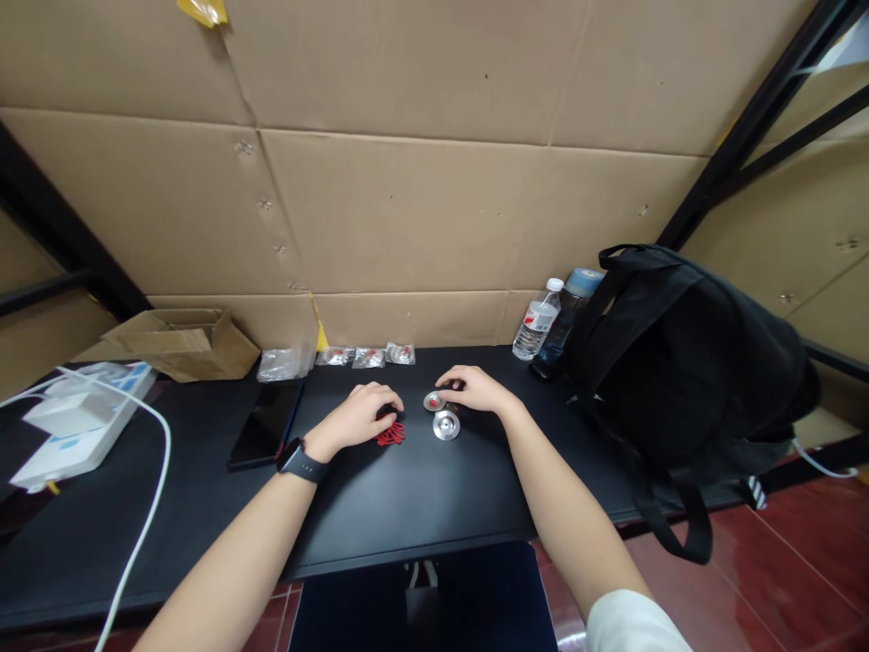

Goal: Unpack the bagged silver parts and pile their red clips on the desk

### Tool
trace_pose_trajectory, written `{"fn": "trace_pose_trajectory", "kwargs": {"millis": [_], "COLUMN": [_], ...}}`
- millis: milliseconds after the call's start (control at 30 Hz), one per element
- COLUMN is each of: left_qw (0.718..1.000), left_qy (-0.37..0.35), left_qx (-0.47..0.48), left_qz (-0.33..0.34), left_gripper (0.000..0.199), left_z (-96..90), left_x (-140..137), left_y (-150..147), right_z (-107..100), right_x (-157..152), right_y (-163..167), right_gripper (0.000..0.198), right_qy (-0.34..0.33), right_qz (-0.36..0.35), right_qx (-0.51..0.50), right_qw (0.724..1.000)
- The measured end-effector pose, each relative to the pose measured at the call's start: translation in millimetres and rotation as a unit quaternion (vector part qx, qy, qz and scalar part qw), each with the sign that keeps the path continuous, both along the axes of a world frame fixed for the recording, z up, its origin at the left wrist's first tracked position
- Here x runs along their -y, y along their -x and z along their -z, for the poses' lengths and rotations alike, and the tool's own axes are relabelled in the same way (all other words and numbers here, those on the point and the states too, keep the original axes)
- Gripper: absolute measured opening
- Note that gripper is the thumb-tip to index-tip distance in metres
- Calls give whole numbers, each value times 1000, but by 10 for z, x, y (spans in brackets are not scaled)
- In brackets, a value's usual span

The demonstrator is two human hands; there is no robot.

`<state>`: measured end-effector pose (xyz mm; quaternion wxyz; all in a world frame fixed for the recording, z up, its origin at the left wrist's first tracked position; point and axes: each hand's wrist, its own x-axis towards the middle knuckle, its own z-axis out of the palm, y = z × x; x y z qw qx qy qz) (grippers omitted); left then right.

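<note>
My left hand (362,417) rests on the black table with its fingers curved and a gap between index finger and thumb. Its thumb lies against a small bundle of red cord (391,436). My right hand (473,390) reaches in from the other side, thumb and index finger apart. Their tips are at the edge of a small silvery metal disc (429,399) with a red middle. Just in front of it lies a second round metal disc (446,426), flat and shiny. The space beneath my right palm is partly hidden.
Several small clear packets (368,358) line the table's back edge beside a plastic bag (280,364). A dark tablet or phone (264,424), paper bag (183,349) and white power strip (85,435) are left. A water bottle (538,321) and black backpack (692,362) stand right.
</note>
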<state>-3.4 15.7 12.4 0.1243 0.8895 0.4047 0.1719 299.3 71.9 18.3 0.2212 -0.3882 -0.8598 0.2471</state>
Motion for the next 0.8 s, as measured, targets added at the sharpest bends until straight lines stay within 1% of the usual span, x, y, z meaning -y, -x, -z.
{"fn": "trace_pose_trajectory", "kwargs": {"millis": [67,133,200,267,333,433,533,667,733,800], "left_qw": [1000,1000,1000,1000,1000,1000,1000,1000,999,998], "left_qy": [0,-1,-1,-1,0,3,3,0,-2,0], "left_qx": [1,0,3,4,3,0,2,15,37,64], "left_qz": [0,0,2,5,6,5,3,-3,3,16], "left_gripper": [18,18,18,18,18,18,18,18,21,24], "left_z": [-4,-6,-5,-2,0,0,-9,-36,-53,-69], "left_x": [4,4,1,-4,-7,-7,-1,18,34,50], "left_y": [0,1,4,7,8,8,2,-22,-47,-80], "right_z": [-24,-31,-25,-11,11,47,55,-12,-58,-97], "right_x": [31,44,42,33,22,4,-4,39,86,144], "right_y": [52,89,101,89,66,40,45,101,148,205], "right_gripper": [21,38,54,59,55,41,30,20,16,14], "right_qy": [-11,-14,-13,-15,-21,-36,-49,-63,-54,-35], "right_qz": [-45,-66,-68,-67,-61,-50,-33,-21,-35,-62], "right_qx": [34,67,84,89,90,90,67,-33,-84,-111], "right_qw": [998,995,994,994,994,994,996,997,994,991]}}
